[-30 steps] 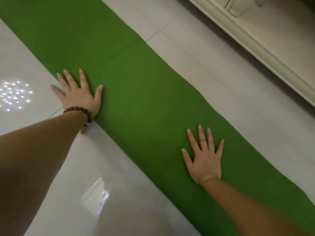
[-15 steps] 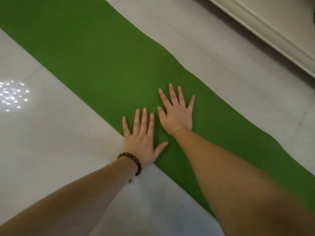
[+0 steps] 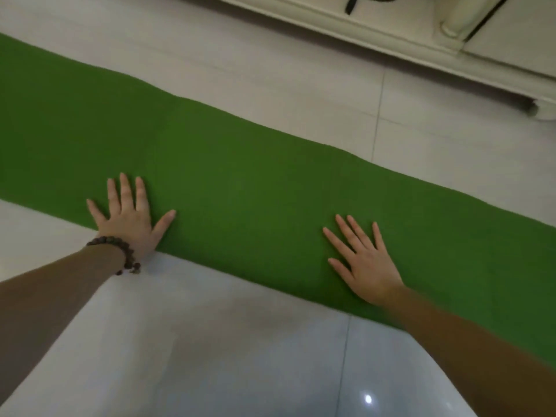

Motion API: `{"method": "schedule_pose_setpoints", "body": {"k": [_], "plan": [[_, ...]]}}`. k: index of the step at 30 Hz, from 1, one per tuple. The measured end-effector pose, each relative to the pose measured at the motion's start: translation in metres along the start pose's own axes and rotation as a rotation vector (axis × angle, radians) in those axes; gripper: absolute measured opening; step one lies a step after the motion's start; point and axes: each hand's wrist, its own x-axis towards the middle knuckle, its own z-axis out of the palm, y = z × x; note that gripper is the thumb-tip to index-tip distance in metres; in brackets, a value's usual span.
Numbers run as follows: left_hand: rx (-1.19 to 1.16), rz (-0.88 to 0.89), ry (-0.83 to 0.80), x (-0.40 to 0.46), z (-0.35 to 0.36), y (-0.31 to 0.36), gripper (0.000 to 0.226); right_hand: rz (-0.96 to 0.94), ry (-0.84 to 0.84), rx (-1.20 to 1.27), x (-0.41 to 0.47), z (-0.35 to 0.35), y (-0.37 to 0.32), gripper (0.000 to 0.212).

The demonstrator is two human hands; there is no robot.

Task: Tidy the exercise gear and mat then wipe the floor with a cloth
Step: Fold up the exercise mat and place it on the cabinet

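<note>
Our left hand [image 3: 128, 218] lies flat on the green mat [image 3: 255, 188], fingers spread, gripping nothing — its heel sits right at the mat's near edge, a beaded bracelet [image 3: 120, 251] around the wrist. Our right hand [image 3: 365, 263] presses palm-down too, fingers fanned, well apart from the left. The mat stretches as a long band across the pale tiled floor [image 3: 210, 341] — beyond it runs a cream furniture base [image 3: 376, 31].

Dim, soft focus; lamp glare on glossy floor [image 3: 368, 398].
</note>
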Motion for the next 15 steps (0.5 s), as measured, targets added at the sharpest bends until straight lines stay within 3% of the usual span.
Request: {"method": "schedule_pose_setpoints", "body": {"k": [3, 7, 10, 13, 15], "plan": [[-0.102, -0.035, 0.050, -0.011, 0.001, 0.024, 0.093, 0.207, -0.009, 0.034, -0.043, 0.013, 0.043, 0.062], [-0.040, 0.394, 0.153, -0.068, 0.020, 0.103, 0.084, 0.411, 0.039, 0.120, -0.063, 0.019, 0.035, 0.061], [0.029, 0.678, 0.123, -0.110, 0.033, 0.169, 0.080, 0.251, 0.139, 0.172, -0.069, 0.023, -0.008, 0.061], [0.116, 0.856, 0.094, -0.138, 0.045, 0.217, 0.082, 0.077, 0.117, 0.159, -0.089, 0.042, -0.010, 0.056], [0.183, 0.914, 0.037, -0.148, 0.051, 0.236, 0.083, 0.217, 0.110, 0.152, -0.112, 0.054, 0.032, 0.053]]}}
